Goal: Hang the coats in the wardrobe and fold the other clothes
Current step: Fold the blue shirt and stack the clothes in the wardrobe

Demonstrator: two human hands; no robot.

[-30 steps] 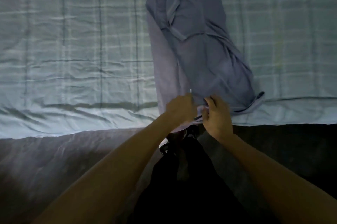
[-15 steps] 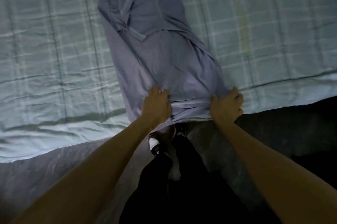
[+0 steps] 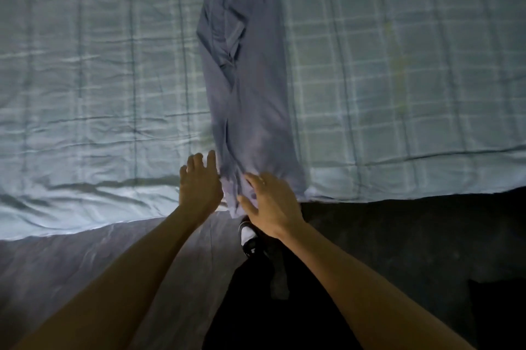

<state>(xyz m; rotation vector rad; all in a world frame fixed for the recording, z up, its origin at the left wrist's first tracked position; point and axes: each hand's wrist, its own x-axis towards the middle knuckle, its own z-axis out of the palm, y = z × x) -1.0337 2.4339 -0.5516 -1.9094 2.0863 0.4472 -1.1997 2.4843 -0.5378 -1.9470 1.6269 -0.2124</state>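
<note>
A grey-blue garment (image 3: 250,99) lies on the bed as a long narrow strip, folded lengthwise, running from the near edge away from me. Its far end is bunched with folds. My left hand (image 3: 199,184) rests on the bedsheet just left of the garment's near end, fingers spread, holding nothing. My right hand (image 3: 273,201) lies flat on the garment's near end at the bed edge, fingers apart, pressing the cloth rather than gripping it.
The bed is covered by a pale checked sheet (image 3: 85,93) whose near edge hangs over the side. Below it are a greyish floor (image 3: 85,264) on the left, a dark area on the right, my dark trousers and a shoe (image 3: 248,237).
The garment's right side has been folded inward, so it is now a narrower strip. Both hands have let go of the hem and opened; the right hand moved left onto the cloth.
</note>
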